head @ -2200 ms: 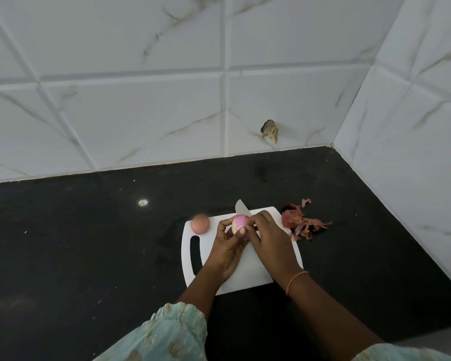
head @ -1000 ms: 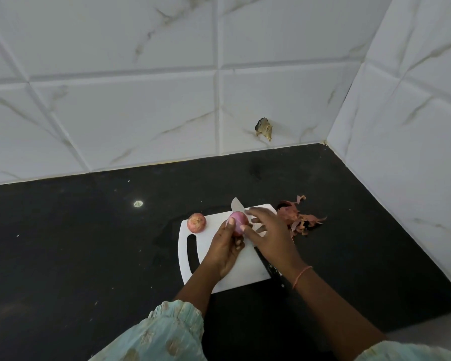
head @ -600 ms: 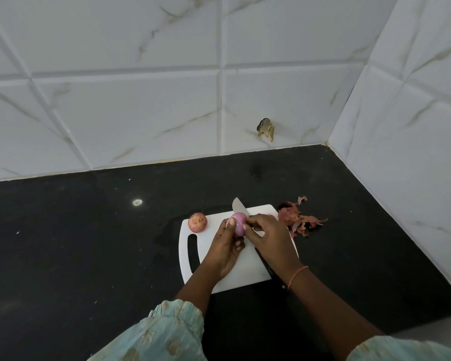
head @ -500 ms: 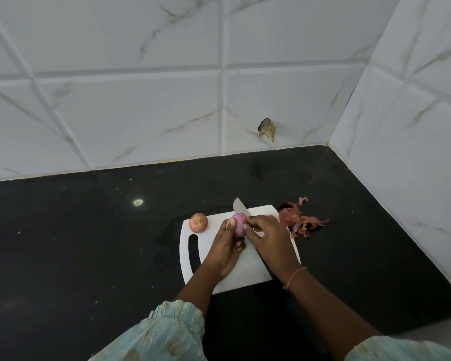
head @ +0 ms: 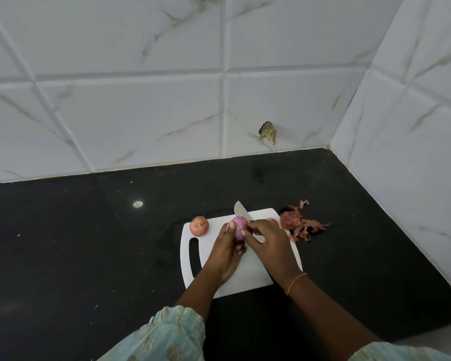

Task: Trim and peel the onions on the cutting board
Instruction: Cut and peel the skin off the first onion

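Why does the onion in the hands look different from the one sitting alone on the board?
The held onion is smooth, shiny purple, mostly peeled; the lone onion is duller, reddish, with its dry skin on. The held onion is gripped by the left hand and right hand; the lone onion rests untouched at the cutting board corner. Both are small and round.

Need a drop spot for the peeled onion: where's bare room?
Free: white cutting board near edge below both hands; black counter left of board. Crowded: board's far edge with unpeeled onion, knife blade; dry skins pile to its right.
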The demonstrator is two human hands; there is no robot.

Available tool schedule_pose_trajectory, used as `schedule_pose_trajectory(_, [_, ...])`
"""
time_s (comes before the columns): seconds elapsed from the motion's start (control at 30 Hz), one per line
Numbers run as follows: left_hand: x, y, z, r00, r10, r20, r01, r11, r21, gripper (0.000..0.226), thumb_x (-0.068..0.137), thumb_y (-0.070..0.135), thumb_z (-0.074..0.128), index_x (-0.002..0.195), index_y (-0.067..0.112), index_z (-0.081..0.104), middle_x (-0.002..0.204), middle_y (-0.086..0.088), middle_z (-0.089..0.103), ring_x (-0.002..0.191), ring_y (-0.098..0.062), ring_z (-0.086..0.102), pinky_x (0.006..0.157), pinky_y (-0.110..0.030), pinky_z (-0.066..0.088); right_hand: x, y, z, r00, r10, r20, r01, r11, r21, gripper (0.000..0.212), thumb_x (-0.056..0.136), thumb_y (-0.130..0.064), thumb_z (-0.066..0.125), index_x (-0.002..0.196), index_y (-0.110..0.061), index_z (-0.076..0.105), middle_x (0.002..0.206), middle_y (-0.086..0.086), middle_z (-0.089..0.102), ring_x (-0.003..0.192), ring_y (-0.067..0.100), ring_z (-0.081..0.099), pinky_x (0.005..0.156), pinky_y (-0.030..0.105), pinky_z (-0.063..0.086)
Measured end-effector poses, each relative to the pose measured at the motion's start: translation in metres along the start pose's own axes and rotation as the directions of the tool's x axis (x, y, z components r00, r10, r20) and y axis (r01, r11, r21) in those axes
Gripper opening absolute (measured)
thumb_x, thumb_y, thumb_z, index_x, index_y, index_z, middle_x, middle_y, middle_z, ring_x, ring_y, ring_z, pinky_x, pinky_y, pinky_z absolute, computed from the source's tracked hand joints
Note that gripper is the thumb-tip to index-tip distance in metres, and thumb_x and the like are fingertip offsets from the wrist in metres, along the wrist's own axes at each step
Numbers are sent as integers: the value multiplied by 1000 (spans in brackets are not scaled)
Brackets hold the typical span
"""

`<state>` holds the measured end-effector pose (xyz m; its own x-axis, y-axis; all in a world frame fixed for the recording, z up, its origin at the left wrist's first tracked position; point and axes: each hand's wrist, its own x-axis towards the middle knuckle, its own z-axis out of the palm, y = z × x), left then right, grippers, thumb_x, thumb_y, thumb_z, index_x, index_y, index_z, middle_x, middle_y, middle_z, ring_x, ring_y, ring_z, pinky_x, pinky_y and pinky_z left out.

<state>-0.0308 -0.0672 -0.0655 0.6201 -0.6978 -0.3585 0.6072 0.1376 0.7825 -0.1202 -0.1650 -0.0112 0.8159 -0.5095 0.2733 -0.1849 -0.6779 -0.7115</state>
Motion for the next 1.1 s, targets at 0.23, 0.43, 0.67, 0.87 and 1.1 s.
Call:
schedule_pose_trajectory(0.23, [0,0,2,1000,-4,8,4,999,-36,62,85,51,56,133,11,55,120,-11,68,99,-16,66,85,-25,53,-5,2,2,997,-47,-55,45,998,-46,18,93,-24,64,110,-18,66,105,-11,64,95,-1,57,81,5,44])
schedule_pose_trajectory(0.43, [-1,1,2,1000,-15,-5,15,999,-42,68,85,51,54,139,10,50,131,-15,63,111,-19,66,87,-26,54,-7,2,8,992,-109,-58,102,988,-117,14,96,-22,60,109,-20,65,112,-7,64,101,5,59,80,16,51])
schedule_pose_trajectory(0.67, [-2,1,4,1000,-21,-16,20,999,-44,63,85,50,54,136,14,52,129,-10,66,115,-21,65,91,-27,54,2,4,3,994,-107,23,110,980,-168,17,99,-21,53,112,-15,61,114,-4,59,95,2,55,71,2,37])
schedule_pose_trajectory(0.87, [-6,4,6,1000,-9,21,10,999,-36,57,87,50,60,131,13,57,120,-10,65,100,-19,52,87,-28,45,7,7,0,998,-52,23,53,998,-39,4,98,-21,51,95,-19,52,96,-8,53,85,1,52,68,8,40])
schedule_pose_trajectory(1.1, [-9,5,8,998,19,55,-17,999,-28,48,86,42,59,126,16,60,111,-7,66,87,-9,59,78,-20,50,4,14,3,993,111,-44,-99,971,218,12,92,-21,65,102,-20,59,101,-10,60,94,0,58,74,15,47])
